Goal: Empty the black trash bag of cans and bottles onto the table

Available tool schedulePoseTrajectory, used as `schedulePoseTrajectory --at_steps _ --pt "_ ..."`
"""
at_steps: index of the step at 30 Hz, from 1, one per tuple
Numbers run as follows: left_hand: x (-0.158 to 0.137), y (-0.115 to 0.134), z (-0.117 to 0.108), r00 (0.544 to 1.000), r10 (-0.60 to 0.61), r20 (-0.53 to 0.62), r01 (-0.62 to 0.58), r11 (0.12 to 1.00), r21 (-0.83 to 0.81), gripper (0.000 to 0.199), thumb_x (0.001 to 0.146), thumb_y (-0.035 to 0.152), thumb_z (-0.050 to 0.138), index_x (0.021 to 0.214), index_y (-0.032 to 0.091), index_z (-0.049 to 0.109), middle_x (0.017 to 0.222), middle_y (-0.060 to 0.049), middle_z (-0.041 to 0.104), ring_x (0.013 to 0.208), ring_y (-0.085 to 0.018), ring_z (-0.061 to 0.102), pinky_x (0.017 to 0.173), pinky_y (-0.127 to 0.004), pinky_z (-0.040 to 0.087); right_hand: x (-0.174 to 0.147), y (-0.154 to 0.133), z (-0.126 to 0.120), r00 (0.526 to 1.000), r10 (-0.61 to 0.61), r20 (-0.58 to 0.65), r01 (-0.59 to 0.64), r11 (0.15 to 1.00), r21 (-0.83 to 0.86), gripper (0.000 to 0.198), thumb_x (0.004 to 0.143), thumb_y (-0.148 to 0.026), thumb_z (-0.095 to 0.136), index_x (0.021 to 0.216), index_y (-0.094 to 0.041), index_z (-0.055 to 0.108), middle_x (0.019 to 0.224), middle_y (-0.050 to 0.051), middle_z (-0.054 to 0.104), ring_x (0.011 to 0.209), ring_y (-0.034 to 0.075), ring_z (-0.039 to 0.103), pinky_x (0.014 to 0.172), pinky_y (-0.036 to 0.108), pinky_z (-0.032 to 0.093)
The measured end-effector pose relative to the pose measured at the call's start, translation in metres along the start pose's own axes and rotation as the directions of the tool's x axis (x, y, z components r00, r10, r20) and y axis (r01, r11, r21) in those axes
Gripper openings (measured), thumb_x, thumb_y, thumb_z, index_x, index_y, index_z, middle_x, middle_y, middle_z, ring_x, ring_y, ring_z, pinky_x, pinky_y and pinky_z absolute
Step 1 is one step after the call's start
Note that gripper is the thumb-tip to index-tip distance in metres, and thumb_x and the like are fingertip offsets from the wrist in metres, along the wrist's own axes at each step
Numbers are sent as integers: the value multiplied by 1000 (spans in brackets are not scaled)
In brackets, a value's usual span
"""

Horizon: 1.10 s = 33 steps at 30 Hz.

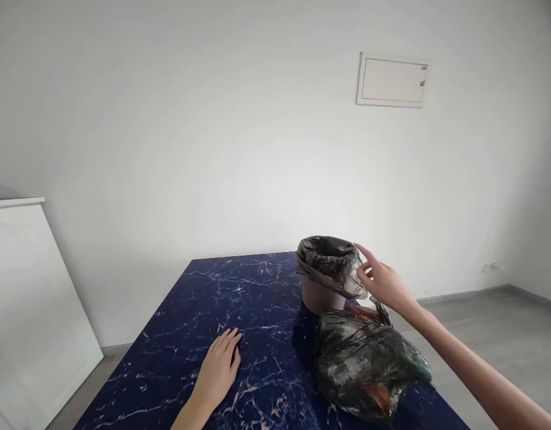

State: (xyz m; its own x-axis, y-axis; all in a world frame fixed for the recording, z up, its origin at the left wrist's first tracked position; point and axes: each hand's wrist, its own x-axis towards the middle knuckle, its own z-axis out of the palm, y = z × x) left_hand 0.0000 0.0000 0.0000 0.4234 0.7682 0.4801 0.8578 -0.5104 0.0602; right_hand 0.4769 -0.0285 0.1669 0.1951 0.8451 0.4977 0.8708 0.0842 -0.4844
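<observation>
A small pinkish bin lined with a dark grey plastic bag stands at the far right of a blue marbled table. My right hand reaches to the liner's right side, fingertips pinching or touching its overhanging edge. A full, tied dark rubbish bag lies on the table in front of the bin, under my right forearm. My left hand rests flat on the tabletop, fingers together, holding nothing.
A white cabinet stands to the left of the table. A white wall runs behind, with a small white access panel high up. Grey floor shows to the right.
</observation>
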Motion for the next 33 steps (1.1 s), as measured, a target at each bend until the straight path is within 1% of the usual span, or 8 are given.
schedulePoseTrajectory --at_steps 3,8,16,21,26,29,31,33 --pt "-1 0 0 1000 -1 1 1 1000 -14 45 108 36 40 140 23 70 148 -7 68 139 -32 62 115 -55 54 15 3 11 994 -61 93 77 981 -180 60 95 -28 50 154 -32 49 100 3 74 82 23 70 69 33 44" --pt "-2 0 2 1000 -1 -5 1 1000 -30 45 108 36 40 141 23 69 148 -7 67 141 -31 61 117 -55 53 27 2 22 984 -109 140 132 978 -160 45 96 -31 51 140 -23 58 97 6 74 88 24 70 75 33 46" --pt "-1 -1 2 1000 -5 3 5 999 -50 44 108 36 41 141 24 69 148 -6 67 142 -30 60 118 -53 52 17 -4 24 995 -48 87 57 994 -92 61 103 -54 45 156 -24 35 113 9 75 93 27 73 74 36 50" --pt "-2 1 0 1000 -6 -1 6 998 -70 43 108 38 42 140 25 70 148 -6 68 142 -31 60 118 -55 51 -24 42 14 994 108 8 -108 994 -24 68 100 -66 45 152 -23 39 116 11 76 89 27 75 78 40 55" --pt "1 4 -1 1000 -5 3 5 995 -98 42 107 35 43 137 25 71 146 -6 69 141 -31 60 118 -57 50 -82 100 13 958 83 276 -79 997 -24 42 88 -62 56 104 -29 76 90 12 80 78 33 76 71 43 59" --pt "-4 18 -11 1000 -8 5 8 994 -113 39 106 33 45 132 27 73 143 -5 71 139 -32 62 116 -55 53 -117 91 24 933 25 359 -105 973 204 37 86 -62 60 86 -29 77 82 12 80 85 35 78 75 43 62" --pt "-12 39 -27 999 -23 -23 19 988 -153 34 105 32 48 128 29 73 139 -4 73 134 -31 66 112 -53 57 -139 66 36 909 65 412 -194 941 279 46 92 -66 52 81 -27 74 85 10 81 95 36 79 79 43 63" --pt "-25 69 -48 989 -86 -124 55 971 -232 32 106 33 51 134 30 67 141 -5 70 131 -30 67 108 -50 60 -159 32 51 850 109 515 -320 884 340 52 92 -71 51 80 -24 68 81 9 78 83 33 80 66 39 64"
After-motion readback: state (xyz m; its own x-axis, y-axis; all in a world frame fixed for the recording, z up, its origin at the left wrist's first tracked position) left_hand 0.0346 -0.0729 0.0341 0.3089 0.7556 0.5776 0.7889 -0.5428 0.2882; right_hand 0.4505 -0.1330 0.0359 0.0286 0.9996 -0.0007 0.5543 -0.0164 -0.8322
